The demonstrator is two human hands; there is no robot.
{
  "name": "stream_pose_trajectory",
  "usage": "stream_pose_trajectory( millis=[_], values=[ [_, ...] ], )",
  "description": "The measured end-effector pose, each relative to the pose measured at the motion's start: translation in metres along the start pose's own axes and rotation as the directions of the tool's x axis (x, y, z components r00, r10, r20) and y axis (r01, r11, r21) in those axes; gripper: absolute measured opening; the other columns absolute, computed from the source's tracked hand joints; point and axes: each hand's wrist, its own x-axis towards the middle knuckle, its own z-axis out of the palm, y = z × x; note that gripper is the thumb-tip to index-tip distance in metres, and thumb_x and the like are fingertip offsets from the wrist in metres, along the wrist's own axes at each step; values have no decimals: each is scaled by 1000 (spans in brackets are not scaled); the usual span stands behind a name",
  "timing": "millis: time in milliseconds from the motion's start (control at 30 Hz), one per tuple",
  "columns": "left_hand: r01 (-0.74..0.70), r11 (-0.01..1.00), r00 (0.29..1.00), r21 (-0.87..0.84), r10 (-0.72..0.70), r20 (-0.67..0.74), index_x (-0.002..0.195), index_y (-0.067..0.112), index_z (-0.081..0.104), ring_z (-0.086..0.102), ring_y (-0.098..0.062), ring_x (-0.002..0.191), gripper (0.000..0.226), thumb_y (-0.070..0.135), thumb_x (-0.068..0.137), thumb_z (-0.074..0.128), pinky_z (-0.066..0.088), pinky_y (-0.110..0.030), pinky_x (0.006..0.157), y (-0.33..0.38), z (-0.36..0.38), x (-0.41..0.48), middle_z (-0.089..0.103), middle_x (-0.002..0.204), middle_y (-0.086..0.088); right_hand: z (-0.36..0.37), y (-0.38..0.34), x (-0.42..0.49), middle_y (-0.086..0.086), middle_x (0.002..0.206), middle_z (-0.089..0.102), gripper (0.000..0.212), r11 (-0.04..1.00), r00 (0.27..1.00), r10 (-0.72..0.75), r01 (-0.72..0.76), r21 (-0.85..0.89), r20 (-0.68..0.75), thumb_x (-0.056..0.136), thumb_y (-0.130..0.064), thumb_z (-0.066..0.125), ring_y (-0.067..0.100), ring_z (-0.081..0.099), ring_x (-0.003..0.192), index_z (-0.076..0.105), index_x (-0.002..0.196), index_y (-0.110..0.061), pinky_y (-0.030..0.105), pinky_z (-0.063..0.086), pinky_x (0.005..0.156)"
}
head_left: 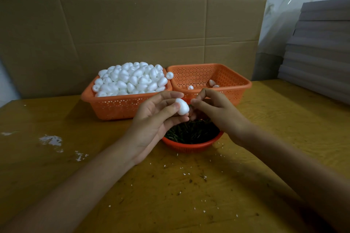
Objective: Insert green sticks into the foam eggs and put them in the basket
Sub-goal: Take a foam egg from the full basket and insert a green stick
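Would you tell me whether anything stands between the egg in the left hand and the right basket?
Nothing on the table does. Only the right hand, beside the egg, sits before the near wall of the right basket; the egg, held by the left hand, needs lifting over that rim.

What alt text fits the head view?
The left hand holds a foam egg while the right hand pinches a green stick at its end, above a bowl of sticks. Behind stand a full basket of eggs and a near-empty basket.
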Motion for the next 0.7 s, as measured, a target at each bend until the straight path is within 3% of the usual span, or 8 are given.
stream_pose_trajectory(
  millis=[200, 333, 533, 700],
  values=[
    [8, 1000, 1000, 3, -8, 27, 107, 16, 80, 74, -25, 105, 20, 8, 90, 73, 59, -29, 91, -1, -4, 1, 75, 112, -16, -7, -3, 2, 10, 95, 79, 10, 984, 998, 63, -61, 165, -12, 104, -16, 61, 18, 73, 81, 57, 100, -8, 27, 62, 82],
    [-16, 1000, 997, 4, 16, 79, 106, 14, 80, 73, -23, 111, 21, 11, 85, 76, 57, -30, 95, -1, -6, 0, 75, 114, -14, -10, -1, 4, 14, 101, 79, 11, 980, 997, 77, -75, 185, -3, 104, -19, 61, 20, 73, 84, 55, 100, -10, 30, 61, 85],
    [-34, 998, 996, 61, 29, 86, 97, 17, 83, 72, -22, 115, 25, -2, 85, 72, 57, -29, 97, 0, -4, -2, 78, 115, -10, -10, 0, 5, 13, 101, 79, 11, 979, 997, 74, -71, 191, -9, 104, -18, 61, 19, 73, 84, 55, 102, -9, 27, 61, 83],
    [-57, 992, 996, 108, 48, 77, 94, 16, 82, 69, -24, 124, 22, -1, 80, 79, 55, -27, 98, 0, -1, -4, 74, 127, -12, -11, -1, 4, 11, 98, 79, 9, 979, 997, 78, -75, 191, -10, 104, -17, 60, 19, 73, 84, 56, 103, -9, 28, 61, 84]
  ],
)
